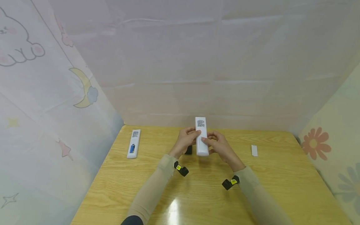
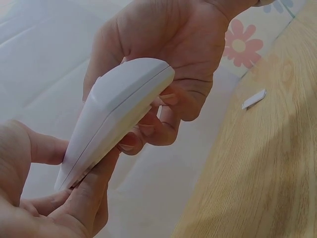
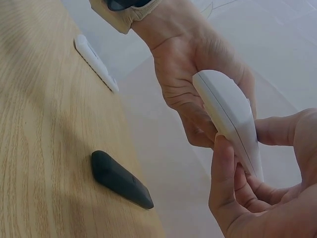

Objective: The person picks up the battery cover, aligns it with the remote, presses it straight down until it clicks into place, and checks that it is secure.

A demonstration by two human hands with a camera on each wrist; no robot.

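Note:
Both hands hold a white remote control (image 1: 201, 145) above the table, back side up, with a printed label toward its far end. My left hand (image 1: 186, 142) grips its left side, thumb on the back. From the other side my right hand (image 1: 220, 146) grips it near the closer end, its thumb also on the back. In the left wrist view the remote (image 2: 119, 106) is seen edge-on, with fingers curled beneath it. On the table under my left hand lies a black remote control (image 3: 121, 179), partly hidden in the head view.
A second white remote (image 1: 135, 137) lies face down at the table's left, its battery compartment uncovered and a blue battery (image 1: 132, 148) inside. On the right lies a small white battery cover (image 1: 254, 150). Printed fabric (image 1: 174, 62) hangs behind and beside the wooden table (image 1: 208, 193).

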